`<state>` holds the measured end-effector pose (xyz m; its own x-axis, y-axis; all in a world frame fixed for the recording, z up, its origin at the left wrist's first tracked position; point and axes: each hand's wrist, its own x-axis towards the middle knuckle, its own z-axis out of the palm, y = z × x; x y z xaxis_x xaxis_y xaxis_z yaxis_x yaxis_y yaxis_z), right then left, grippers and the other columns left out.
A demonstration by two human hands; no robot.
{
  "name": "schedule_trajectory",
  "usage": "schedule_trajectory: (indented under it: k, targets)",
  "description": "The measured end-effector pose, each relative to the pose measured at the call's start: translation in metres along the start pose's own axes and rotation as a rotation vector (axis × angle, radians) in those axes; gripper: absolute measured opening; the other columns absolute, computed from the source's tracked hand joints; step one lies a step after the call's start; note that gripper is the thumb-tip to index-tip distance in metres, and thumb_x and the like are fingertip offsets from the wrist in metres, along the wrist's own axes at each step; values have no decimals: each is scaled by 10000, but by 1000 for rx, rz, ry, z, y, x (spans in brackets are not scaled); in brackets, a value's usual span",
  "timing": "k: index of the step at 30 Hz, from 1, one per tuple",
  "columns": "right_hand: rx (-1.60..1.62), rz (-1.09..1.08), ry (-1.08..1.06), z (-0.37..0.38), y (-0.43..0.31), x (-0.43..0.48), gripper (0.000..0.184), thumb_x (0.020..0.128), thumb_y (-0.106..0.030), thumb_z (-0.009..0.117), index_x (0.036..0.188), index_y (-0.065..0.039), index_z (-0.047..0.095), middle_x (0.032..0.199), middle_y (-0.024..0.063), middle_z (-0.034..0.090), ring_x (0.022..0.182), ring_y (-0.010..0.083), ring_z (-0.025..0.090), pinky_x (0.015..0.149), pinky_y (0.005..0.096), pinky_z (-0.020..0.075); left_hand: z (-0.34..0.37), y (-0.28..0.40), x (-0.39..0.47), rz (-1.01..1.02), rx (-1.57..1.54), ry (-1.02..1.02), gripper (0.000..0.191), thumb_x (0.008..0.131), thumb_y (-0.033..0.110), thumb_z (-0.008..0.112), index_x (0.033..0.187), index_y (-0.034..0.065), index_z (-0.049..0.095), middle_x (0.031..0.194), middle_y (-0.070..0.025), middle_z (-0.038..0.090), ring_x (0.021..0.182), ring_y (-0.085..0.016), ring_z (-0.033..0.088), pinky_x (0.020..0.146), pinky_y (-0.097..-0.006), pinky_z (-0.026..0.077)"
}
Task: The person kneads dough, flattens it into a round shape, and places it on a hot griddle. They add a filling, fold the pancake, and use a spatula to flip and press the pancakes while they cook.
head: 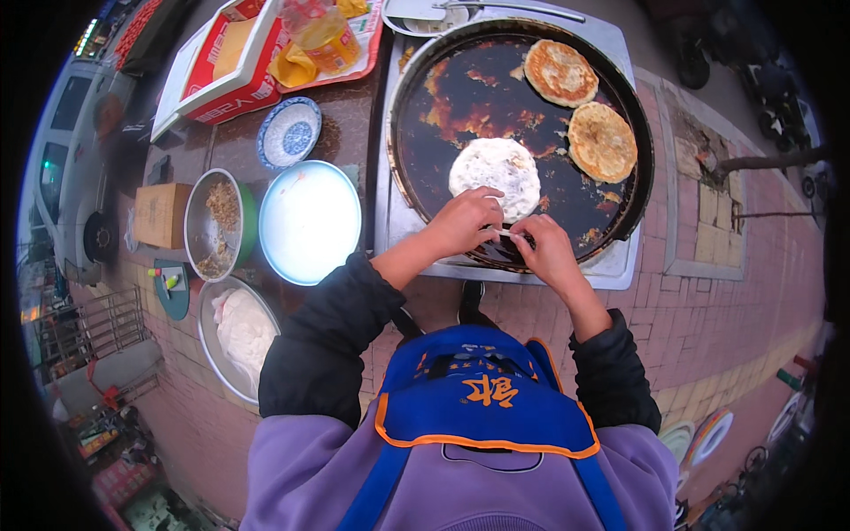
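A round, pale, uncooked flatbread [495, 174] lies on the dark, oily griddle pan [458, 86]. At its near edge, my left hand [465, 222] and my right hand [548, 252] meet fingertip to fingertip. Between them they pinch a small pale strip [503, 233] that looks like dough; whether it joins the flatbread is hard to tell. Along the pan's far right side rest two browned flatbreads, one [561, 73] beyond the other [602, 142].
Left of the pan stand a light blue-rimmed plate [310, 222], a patterned bowl [289, 133], a metal bowl of filling [222, 222] and a basin of dough [242, 332]. An oil bottle [325, 40] and a red-and-white box [229, 60] sit farther back. The pan has a raised rim [647, 152].
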<state>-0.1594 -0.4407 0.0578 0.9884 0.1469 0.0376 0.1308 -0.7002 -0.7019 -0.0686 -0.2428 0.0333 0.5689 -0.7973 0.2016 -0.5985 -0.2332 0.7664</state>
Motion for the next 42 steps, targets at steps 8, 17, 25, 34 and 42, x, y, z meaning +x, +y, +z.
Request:
schedule_trajectory:
  k: [8,17,25,34,42]
  targets:
    - [951,439,-216,-4,11,20,278,941,-82,551,1208,-26,604,914,44,665,845,119,608,790,250,475,-3,7,-22,-730,-1426,217,196,953,156,586,1086,20,635,1141,-113,661,1086,-230,629,984,-373,465]
    - [998,567,-126,73,-70,69,360,981,-124,506,1333,-49,516,1234,127,593,908,169,622,784,268,483,-73,35,-131,-639,-1135,760,106,941,101,616,1023,36,599,1003,-61,645,995,-164,622,888,-341,519]
    - [299,-492,-294,213,-255,144,177,881,-89,651,1049,-37,667,856,113,666,743,192,641,716,307,512,-149,79,-338,-733,-877,1310,225,851,46,706,1052,23,609,956,-66,678,879,-136,653,789,-269,531]
    - [-522,-1112,-697,431,-386,254,227,777,-91,637,986,-131,718,886,130,628,915,326,632,788,437,513,-156,106,-530,-925,-958,1700,151,931,52,607,1073,5,587,1009,-86,650,924,-188,660,848,-347,556]
    - [-399,-1088,-516,437,-407,270,135,806,-116,626,905,-50,563,848,164,633,811,366,638,689,464,514,-141,92,-572,-924,-1116,1741,116,934,44,594,1045,11,606,973,-74,659,879,-155,649,799,-298,544]
